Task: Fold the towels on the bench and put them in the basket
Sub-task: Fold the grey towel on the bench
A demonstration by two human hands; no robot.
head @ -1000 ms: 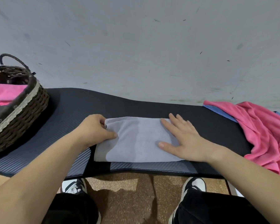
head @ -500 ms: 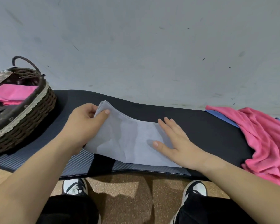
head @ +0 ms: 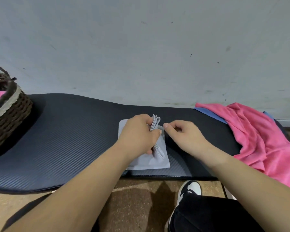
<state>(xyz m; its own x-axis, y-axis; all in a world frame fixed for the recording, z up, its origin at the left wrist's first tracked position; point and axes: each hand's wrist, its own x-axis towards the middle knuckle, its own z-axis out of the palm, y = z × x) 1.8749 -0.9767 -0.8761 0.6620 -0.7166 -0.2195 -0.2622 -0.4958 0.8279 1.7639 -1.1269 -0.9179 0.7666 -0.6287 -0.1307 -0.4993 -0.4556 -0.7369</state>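
Your left hand grips the raised edges of the grey towel on the tabletop; your right hand curls just beside it, hold unclear. Farther right lies a pink towel; far left, the basket.

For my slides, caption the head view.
Left hand grips a half-folded pale grey towel on the black padded bench, right hand alongside.

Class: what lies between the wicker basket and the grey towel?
Head view: only bare dark ribbed bench mat between brown wicker basket and folded pale-grey cloth towel.
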